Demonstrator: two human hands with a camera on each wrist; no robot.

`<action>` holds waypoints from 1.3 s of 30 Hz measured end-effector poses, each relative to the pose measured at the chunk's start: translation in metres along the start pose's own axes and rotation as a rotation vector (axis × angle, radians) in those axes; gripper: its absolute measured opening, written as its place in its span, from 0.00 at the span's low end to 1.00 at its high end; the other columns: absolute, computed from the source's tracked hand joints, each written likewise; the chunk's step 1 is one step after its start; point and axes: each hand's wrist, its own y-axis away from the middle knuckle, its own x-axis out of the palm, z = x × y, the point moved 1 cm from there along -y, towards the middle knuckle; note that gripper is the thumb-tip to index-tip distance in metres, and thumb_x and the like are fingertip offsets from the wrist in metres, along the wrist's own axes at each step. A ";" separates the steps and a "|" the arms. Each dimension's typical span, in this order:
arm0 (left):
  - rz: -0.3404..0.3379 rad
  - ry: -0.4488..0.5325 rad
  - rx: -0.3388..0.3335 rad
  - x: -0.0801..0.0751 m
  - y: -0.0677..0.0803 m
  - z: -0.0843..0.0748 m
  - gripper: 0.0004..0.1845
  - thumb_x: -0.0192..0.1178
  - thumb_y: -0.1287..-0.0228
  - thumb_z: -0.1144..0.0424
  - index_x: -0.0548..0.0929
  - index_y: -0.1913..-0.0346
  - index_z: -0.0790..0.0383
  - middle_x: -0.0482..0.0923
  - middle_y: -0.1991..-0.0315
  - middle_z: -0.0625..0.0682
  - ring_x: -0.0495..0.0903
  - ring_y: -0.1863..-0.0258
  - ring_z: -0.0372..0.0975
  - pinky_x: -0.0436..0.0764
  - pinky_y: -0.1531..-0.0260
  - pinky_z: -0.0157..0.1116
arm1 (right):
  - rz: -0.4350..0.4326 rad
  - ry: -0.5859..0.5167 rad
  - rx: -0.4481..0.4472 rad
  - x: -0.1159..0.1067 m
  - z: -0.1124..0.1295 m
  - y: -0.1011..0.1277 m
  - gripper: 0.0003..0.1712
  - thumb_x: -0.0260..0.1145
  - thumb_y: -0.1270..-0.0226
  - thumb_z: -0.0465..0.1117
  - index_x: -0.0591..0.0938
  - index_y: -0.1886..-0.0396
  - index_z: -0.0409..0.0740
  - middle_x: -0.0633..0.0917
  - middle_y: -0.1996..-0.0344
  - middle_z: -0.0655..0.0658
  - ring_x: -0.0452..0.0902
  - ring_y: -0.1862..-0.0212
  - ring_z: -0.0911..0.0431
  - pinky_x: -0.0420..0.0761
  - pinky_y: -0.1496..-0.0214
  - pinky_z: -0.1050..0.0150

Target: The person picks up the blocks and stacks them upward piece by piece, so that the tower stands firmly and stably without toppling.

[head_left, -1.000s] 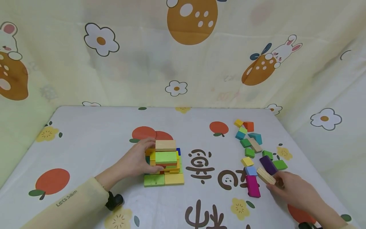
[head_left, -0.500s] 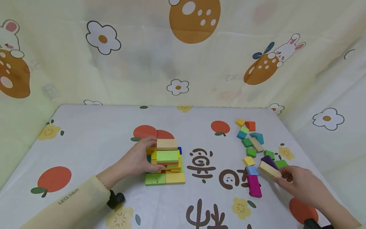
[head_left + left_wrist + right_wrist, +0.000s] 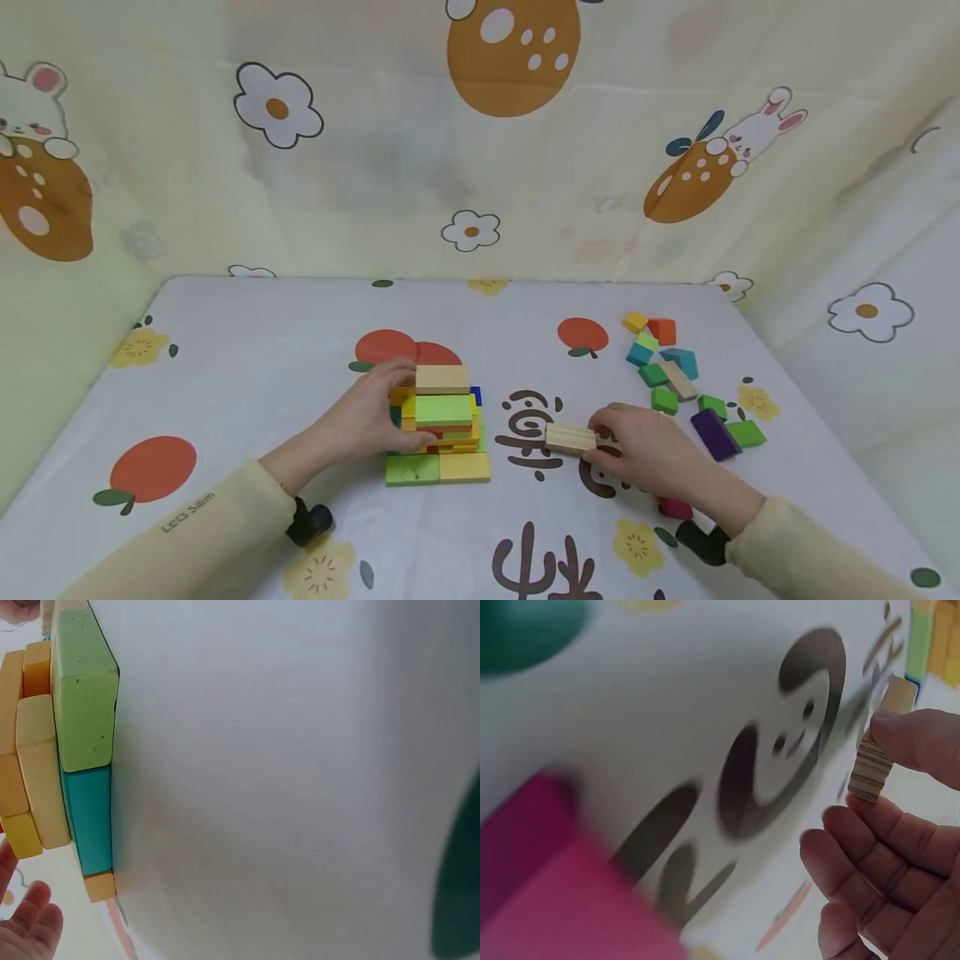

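Observation:
In the head view, a layered stack of wooden building blocks [image 3: 442,410] stands left of centre, with a plain wood block on top and green and yellow ones below. My left hand [image 3: 358,417] curls round its left side, thumb in front and fingers behind. The left wrist view shows fingers [image 3: 34,922] near the stack's far end; the thumb is out of frame there. Between the stack and the loose blocks, my right hand [image 3: 647,442] pinches a plain ridged wooden block [image 3: 568,438] by its right end. Thumb and fingertips grip it in the right wrist view.
Loose blocks lie along the table's right side, among them a purple block [image 3: 716,434], a green block [image 3: 747,433] and an orange block [image 3: 662,331]. A magenta block [image 3: 675,507] is partly hidden under my right forearm. A patterned curtain [image 3: 360,167] hangs behind the table.
My right hand has carried the ridged wooden block leftwards from the loose blocks towards the stack. The left hand has stayed at the stack.

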 end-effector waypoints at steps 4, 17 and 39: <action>0.000 0.005 0.014 0.001 -0.001 -0.001 0.40 0.79 0.49 0.52 0.77 0.35 0.65 0.68 0.27 0.60 0.70 0.30 0.54 0.74 0.31 0.55 | -0.025 0.049 -0.060 0.007 0.010 -0.010 0.16 0.79 0.42 0.48 0.85 0.60 0.46 0.82 0.69 0.54 0.71 0.70 0.63 0.78 0.68 0.67; 0.011 0.008 -0.010 0.000 -0.001 0.000 0.42 0.79 0.49 0.51 0.75 0.33 0.65 0.66 0.26 0.60 0.67 0.27 0.55 0.73 0.30 0.56 | -0.023 0.003 -0.079 0.007 0.008 -0.013 0.17 0.79 0.42 0.47 0.87 0.57 0.46 0.84 0.64 0.52 0.75 0.66 0.63 0.84 0.61 0.63; 0.002 0.048 0.008 -0.001 0.000 0.005 0.42 0.80 0.50 0.53 0.74 0.33 0.65 0.67 0.27 0.60 0.69 0.30 0.54 0.73 0.29 0.55 | -0.188 -0.056 -0.374 -0.061 0.112 -0.044 0.16 0.76 0.38 0.46 0.88 0.54 0.44 0.87 0.62 0.50 0.83 0.59 0.58 0.86 0.57 0.64</action>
